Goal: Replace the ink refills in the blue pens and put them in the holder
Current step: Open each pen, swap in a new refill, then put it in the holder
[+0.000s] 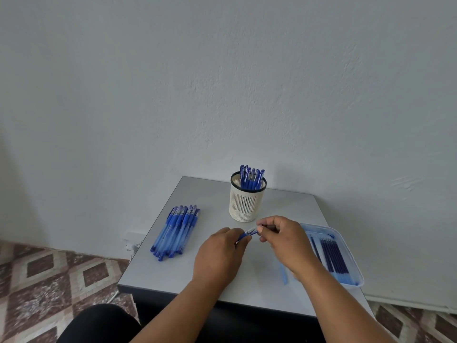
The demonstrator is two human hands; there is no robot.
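A single blue plastic pen is held above the middle of the pale grey square worktop, between the two hands. The left hand is curled round the pen's lower blue end, with its fingers closed on the barrel, while the right hand pinches the upper, clearer end between thumb and fingertips; the pen is thus bridged from one grip to the other, tilted up toward the right. Whether the refill is inside the barrel cannot be told, since the part is small and partly hidden by the fingers. A pale blue translucent tube is seen lying on the worktop just below the right wrist. A cream slotted pen holder with a black rim is stood upright near the far edge, just beyond the hands, and several capped blue pens are stood in it. A row of blue capped pens is laid side by side on the left part of the worktop, well apart from the hands. A shallow clear plastic tray is set at the right edge, beside the right forearm, and dark blue ink refills are laid in it. A patterned brown and cream tiled floor is visible below.
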